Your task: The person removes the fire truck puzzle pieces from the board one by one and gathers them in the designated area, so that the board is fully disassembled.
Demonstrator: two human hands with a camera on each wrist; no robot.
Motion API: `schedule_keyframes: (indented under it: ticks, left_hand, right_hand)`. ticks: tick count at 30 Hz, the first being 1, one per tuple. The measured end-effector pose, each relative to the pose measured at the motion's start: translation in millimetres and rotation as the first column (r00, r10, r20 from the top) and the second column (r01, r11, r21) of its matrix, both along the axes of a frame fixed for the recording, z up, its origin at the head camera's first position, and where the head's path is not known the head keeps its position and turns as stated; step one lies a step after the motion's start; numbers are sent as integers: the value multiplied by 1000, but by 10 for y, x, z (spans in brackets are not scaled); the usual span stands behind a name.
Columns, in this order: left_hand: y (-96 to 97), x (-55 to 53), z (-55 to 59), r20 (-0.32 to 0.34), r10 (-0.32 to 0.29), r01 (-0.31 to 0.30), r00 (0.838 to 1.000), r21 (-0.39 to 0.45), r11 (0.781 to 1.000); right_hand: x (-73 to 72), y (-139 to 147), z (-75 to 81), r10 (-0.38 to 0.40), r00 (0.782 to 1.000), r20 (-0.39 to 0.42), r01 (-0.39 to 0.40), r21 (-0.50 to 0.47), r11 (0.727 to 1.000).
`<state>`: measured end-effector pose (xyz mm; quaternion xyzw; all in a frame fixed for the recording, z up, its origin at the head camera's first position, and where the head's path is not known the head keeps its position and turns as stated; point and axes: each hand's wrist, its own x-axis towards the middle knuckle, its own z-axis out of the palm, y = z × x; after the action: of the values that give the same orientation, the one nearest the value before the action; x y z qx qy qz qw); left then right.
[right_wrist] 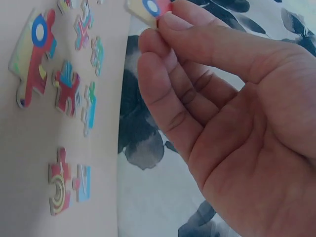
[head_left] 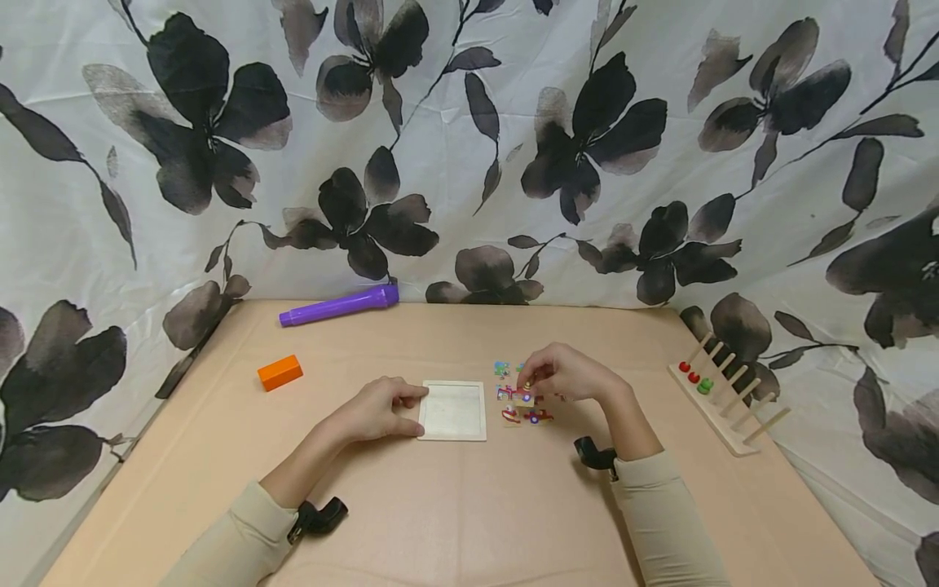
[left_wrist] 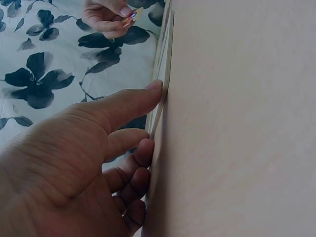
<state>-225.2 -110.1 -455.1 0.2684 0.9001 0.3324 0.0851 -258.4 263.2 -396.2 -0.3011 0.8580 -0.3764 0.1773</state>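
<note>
A shallow white puzzle tray (head_left: 451,411) with a raised rim lies flat on the table. My left hand (head_left: 381,410) holds it at the left side, with the thumb (left_wrist: 155,86) lapping over the rim and the fingertips at the edge. Right of the tray, my right hand (head_left: 565,372) pinches a jigsaw piece (right_wrist: 150,7) between thumb and fingers; red, blue and pale yellow show on it. Below that hand, several colourful jigsaw pieces (right_wrist: 66,91) are spread on the table, some partly hidden by it in the head view.
An orange block (head_left: 279,373) sits to the left, and a purple tube-shaped thing (head_left: 339,306) lies along the back edge. On the right stands a wooden peg rack (head_left: 722,416) with red and green beads. A floral cloth (head_left: 469,163) hangs behind the table (head_left: 455,514).
</note>
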Motion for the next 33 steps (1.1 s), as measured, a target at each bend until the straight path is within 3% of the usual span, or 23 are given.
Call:
schedule_keyframes:
  ticks: [10,20,33]
  left_hand:
    - [-3,2,-5,-2,3,-3,1000,-1,1000]
    - [-1,-7,-1,-22,-1,1,1000,5,1000]
    - [8,-7,1,-21,-6,6,1000,3,1000]
  right_hand:
    - [0,135,54,-25,999,21,25,2,1000]
    - [-30,269,48,-55,998,-18,56,55,997]
    - [-34,454,28,-73,997,37,70,84,994]
